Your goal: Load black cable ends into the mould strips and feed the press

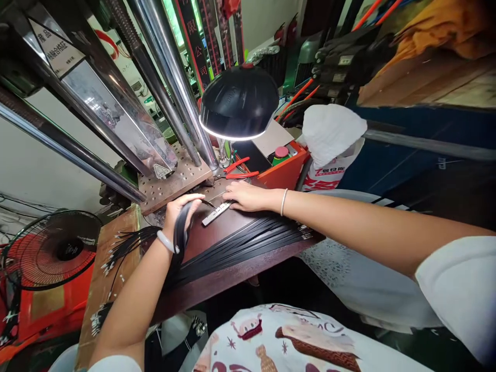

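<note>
My left hand (180, 213) is closed around black flat cables (181, 232), which loop over the palm and hang down beside the wrist. A thin dark end sticks out past its fingertips toward a pale slotted bar (216, 213) lying on the dark red tabletop (197, 248). At the far end of that bar, my right hand (248, 196) rests with curled fingers pressed together; what they grip is hidden. A bundle of long black flat cables (240, 243) stretches across the table in front of both hands.
A black lamp (240, 103) shines over the hands. Red-handled pliers (240, 169) lie behind them, beside an orange bin (284, 168). A press with steel columns and a perforated plate (182, 168) stands left. More cables with connectors (120, 248) and a fan (58, 248) are at far left.
</note>
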Tool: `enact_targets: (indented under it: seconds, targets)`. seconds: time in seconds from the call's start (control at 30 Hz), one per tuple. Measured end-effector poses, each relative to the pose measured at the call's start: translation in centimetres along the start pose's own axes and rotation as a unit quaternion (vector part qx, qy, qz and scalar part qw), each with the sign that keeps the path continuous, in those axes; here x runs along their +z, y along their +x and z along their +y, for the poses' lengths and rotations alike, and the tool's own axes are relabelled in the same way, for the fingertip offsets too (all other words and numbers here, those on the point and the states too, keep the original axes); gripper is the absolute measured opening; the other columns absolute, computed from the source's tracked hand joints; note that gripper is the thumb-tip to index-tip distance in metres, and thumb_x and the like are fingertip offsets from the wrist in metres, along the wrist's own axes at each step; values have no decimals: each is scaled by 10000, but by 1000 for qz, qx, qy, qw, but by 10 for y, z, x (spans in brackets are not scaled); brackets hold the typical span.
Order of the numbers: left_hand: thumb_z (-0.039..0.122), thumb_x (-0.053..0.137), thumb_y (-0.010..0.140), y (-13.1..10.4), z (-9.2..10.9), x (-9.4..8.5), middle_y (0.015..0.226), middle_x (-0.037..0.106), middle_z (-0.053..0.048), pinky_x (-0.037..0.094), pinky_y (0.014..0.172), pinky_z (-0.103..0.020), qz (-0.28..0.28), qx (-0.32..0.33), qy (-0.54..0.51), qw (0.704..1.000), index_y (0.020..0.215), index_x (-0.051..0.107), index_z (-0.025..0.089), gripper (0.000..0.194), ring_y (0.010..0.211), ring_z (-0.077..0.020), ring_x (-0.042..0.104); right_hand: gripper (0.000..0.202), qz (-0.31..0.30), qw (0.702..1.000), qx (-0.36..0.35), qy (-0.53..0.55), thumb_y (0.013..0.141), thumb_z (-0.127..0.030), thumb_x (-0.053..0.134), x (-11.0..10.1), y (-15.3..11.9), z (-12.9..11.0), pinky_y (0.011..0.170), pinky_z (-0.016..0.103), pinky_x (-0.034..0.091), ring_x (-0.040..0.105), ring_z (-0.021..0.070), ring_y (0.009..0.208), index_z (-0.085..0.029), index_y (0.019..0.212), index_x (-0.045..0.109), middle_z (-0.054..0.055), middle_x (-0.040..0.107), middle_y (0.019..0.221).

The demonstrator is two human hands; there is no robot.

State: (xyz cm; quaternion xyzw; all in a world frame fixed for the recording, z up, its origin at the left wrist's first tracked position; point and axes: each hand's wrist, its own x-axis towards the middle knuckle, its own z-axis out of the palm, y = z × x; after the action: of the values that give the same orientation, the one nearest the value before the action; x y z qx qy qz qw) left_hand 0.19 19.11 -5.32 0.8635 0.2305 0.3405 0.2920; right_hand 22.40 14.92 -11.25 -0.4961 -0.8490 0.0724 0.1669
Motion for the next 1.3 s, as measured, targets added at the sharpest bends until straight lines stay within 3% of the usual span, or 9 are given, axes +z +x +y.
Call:
enact_targets:
  seconds: [0.13,0.23,0.33,0.4,0.53,0.63,0.93,1.13,1.3]
  targets:
    - [406,613,865,-2,-10,-1,887,747,-86,555,837,-327,16,-121,-23,992,874,743,142,295,846,-212,703,186,-25,1000,18,5,894,-228,583,9,-16,-8,851,375,402,549,262,987,-169,1047,670,123,623,1018]
    - [362,630,837,-4,-18,7,872,746,-67,552,812,-319,-24,-120,29,992,836,745,163,230,816,-204,699,201,-38,994,58,85,812,-257,691,10,-16,-25,810,338,417,575,242,936,-175,995,669,93,641,969]
    - [306,637,826,-6,-24,13,912,745,-60,544,845,-311,-25,-93,48,994,844,748,180,168,847,-191,695,337,36,978,108,176,711,-253,765,8,-5,-32,829,335,442,589,235,942,-150,1005,636,94,654,1013]
    - [314,634,832,-7,-24,15,916,746,-59,556,823,-306,-12,-97,23,995,858,746,179,177,837,-189,698,420,72,956,105,265,673,-216,762,10,5,-32,862,335,455,600,223,970,-143,1061,617,88,663,1064]
    - [342,643,834,-10,-20,16,829,749,-52,590,728,-302,-2,-142,-37,989,872,738,164,205,745,-190,710,145,-6,884,125,451,700,-262,676,18,15,-31,716,282,484,633,176,737,-142,781,671,4,686,744]
    - [327,644,841,-12,-16,14,803,751,-45,597,737,-296,-7,-138,-25,990,913,740,164,202,732,-184,716,164,-2,846,174,505,715,-292,643,22,12,-31,684,269,474,630,171,679,-136,703,692,-1,675,655]
    - [242,639,855,-16,-10,16,943,758,-58,585,825,-275,-60,15,83,995,928,747,166,150,827,-181,729,192,44,985,69,150,808,-146,572,9,-4,-31,753,267,430,622,193,825,-141,855,759,72,714,839]
    - [170,615,857,-16,-2,24,892,758,-46,562,791,-246,-79,-1,131,988,907,744,159,139,812,-175,719,228,29,981,150,117,772,-81,557,-5,-21,-32,690,244,443,663,190,796,-144,868,755,72,743,854]
    - [26,605,771,-16,-12,41,775,739,-16,531,738,-233,-132,-47,163,977,796,736,160,188,727,-155,686,316,37,972,115,200,725,-36,546,-2,-29,-33,748,244,488,682,180,813,-150,921,765,52,754,887]
